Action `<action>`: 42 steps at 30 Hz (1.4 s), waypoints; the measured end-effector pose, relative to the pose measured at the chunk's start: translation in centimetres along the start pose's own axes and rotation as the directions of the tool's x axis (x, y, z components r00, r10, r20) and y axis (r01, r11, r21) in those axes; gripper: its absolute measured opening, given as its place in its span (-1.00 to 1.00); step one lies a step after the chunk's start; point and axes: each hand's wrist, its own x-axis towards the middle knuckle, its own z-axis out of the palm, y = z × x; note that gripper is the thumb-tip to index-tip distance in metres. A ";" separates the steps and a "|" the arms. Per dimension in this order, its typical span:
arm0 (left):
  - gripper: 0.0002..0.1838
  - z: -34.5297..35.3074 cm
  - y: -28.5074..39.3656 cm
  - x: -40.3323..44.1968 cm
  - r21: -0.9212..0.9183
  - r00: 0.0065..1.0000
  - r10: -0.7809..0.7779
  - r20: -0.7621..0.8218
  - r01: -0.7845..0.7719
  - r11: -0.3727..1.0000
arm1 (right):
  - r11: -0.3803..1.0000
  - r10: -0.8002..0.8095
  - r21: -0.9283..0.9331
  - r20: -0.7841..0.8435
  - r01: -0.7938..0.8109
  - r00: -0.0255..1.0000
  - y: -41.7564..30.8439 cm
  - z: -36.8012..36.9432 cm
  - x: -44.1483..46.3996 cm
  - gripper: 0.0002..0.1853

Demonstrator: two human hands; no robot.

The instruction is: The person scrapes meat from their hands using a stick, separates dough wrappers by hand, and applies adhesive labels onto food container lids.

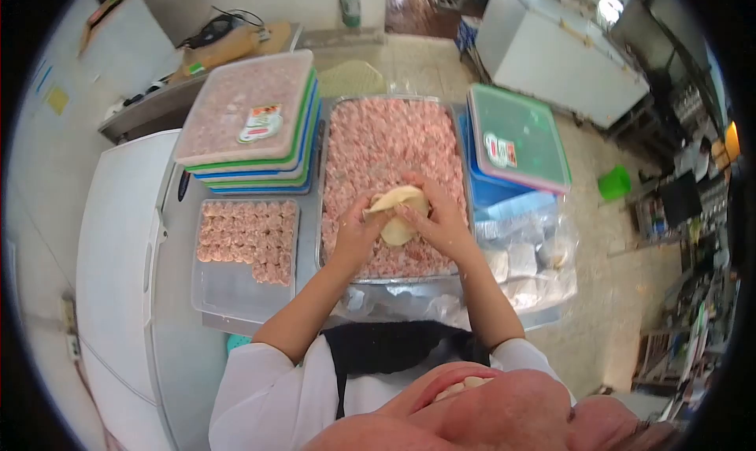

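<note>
Above a large metal tray [318, 238] filled with ground meat [394, 136], both hands hold a stack of thin, round, pale dough wrappers [399, 229]. My left hand [357, 226] grips the stack's left edge. From the right, my right hand [438, 219] holds it with the thumb across the front, and its other fingers are partly hidden behind. The upper part of the stack is bent over. Left of the meat tray, a clear plastic container [228, 289] holds rows of small meat dumplings [246, 234].
Stacked lidded containers [244, 112] stand at the back left of the metal table. More containers [520, 136] with a green-edged lid stand on the right, with plastic-wrapped packs [524, 262] in front. A white fridge [118, 278] is at left, a chest freezer [543, 49] behind.
</note>
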 end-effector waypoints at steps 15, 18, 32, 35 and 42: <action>-0.21 2.9 0.6 0.9 -0.589 0.886 -0.189 0.423 0.428 0.685 | 0.784 -0.168 -0.620 -0.252 -0.026 0.953 2.7 -0.7 -0.6 -0.70; -0.13 2.8 1.8 0.4 -0.671 0.829 -0.125 0.546 0.521 0.528 | 0.722 -0.250 -0.592 0.260 0.359 0.932 -1.9 3.1 -2.4 -0.74; -0.11 0.5 2.5 -6.0 -0.743 0.856 -0.185 0.482 0.512 0.432 | 0.645 -0.223 -0.587 0.468 0.489 0.855 -5.5 4.1 -4.7 -0.72; -0.14 1.3 4.6 -8.2 -0.750 0.883 -0.154 0.443 0.459 0.476 | 0.747 -0.137 -0.609 0.250 0.266 0.959 -5.2 1.7 -3.6 -0.70; -0.06 0.1 5.2 -9.9 -0.607 0.925 0.008 0.379 0.242 0.757 | 0.795 -0.315 -0.391 0.387 0.464 0.866 -12.0 1.9 -8.1 -0.48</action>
